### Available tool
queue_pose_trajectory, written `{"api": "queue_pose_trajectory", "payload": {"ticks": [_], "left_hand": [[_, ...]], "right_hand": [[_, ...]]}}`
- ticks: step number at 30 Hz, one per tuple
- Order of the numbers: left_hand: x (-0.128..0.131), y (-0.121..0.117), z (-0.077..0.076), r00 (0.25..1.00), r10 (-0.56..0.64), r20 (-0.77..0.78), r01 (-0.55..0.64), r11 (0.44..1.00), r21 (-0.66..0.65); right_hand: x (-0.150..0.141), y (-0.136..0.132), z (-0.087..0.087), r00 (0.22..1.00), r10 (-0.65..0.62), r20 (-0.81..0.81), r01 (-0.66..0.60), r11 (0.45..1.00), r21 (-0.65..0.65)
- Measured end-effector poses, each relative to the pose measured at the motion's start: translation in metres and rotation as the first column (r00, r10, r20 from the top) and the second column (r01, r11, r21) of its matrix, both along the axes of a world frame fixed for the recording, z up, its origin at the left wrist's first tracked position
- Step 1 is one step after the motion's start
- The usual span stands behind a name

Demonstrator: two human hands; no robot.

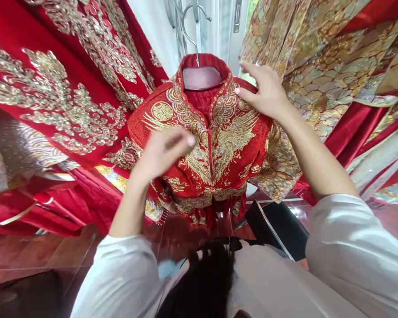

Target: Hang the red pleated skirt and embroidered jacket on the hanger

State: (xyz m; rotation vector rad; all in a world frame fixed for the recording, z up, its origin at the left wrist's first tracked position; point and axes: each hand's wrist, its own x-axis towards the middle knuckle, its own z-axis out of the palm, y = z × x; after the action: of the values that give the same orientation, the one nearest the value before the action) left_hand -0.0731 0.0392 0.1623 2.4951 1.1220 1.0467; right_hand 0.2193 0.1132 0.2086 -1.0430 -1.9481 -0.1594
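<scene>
A red jacket [234, 141] with gold embroidery, a stand-up collar and a front fastening hangs in the middle of the head view. Its hanger [202, 78] has a metal hook, and the pale pink body shows inside the collar. My right hand [267, 90] lies at the jacket's shoulder on the right, thumb and forefinger apart, with the thumb tip beside the collar embroidery. In front of the chest on the other side is my left hand [166, 152], slightly blurred. Its thumb stands away from the fingers and nothing shows in it; whether it touches the cloth I cannot tell.
Red garments with silver-gold beadwork [58, 88] hang at the left. Gold patterned garments [321, 84] hang close on the right. Below the jacket, a black box-like object [281, 227] stands on the reddish tiled floor [172, 238]. A pale window frame [236, 33] is behind.
</scene>
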Motion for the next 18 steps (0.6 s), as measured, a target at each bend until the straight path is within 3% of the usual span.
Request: {"api": "queue_pose_trajectory", "payload": {"ticks": [1, 2, 3, 6, 8, 11, 14, 16, 18], "left_hand": [[0.003, 0.008, 0.024, 0.994, 0.108, 0.012, -0.107, 0.954, 0.281], [0.007, 0.016, 0.041, 0.969, 0.245, -0.031, -0.206, 0.87, 0.447], [0.01, 0.025, 0.053, 0.923, 0.377, -0.081, -0.292, 0.821, 0.49], [0.012, 0.056, 0.062, 0.822, 0.544, -0.168, -0.473, 0.816, 0.331], [0.006, 0.076, 0.061, 0.843, 0.532, -0.076, -0.497, 0.826, 0.264], [-0.011, 0.102, 0.06, 0.922, 0.387, 0.025, -0.38, 0.888, 0.259], [-0.024, 0.117, 0.057, 0.965, 0.26, 0.031, -0.262, 0.951, 0.165], [-0.026, 0.118, 0.05, 0.963, 0.264, 0.047, -0.268, 0.95, 0.159], [-0.022, 0.111, 0.04, 0.939, 0.336, 0.065, -0.342, 0.916, 0.209]], "right_hand": [[0.001, 0.006, -0.001, 1.0, 0.01, 0.003, -0.01, 0.999, -0.045], [0.001, 0.011, -0.002, 1.0, 0.014, -0.002, -0.015, 0.997, -0.081], [0.001, 0.014, -0.002, 1.0, 0.016, -0.009, -0.017, 0.994, -0.106], [-0.001, 0.015, 0.004, 0.999, 0.016, -0.049, -0.023, 0.99, -0.141], [0.0, 0.013, 0.011, 0.996, 0.046, -0.078, -0.057, 0.988, -0.142], [0.006, 0.017, 0.016, 0.982, 0.133, -0.133, -0.153, 0.975, -0.16], [0.016, 0.028, 0.01, 0.975, 0.147, -0.167, -0.191, 0.938, -0.289], [0.02, 0.032, 0.005, 0.983, 0.08, -0.164, -0.133, 0.929, -0.344], [0.019, 0.028, -0.001, 0.989, -0.062, -0.133, 0.019, 0.951, -0.307]]}}
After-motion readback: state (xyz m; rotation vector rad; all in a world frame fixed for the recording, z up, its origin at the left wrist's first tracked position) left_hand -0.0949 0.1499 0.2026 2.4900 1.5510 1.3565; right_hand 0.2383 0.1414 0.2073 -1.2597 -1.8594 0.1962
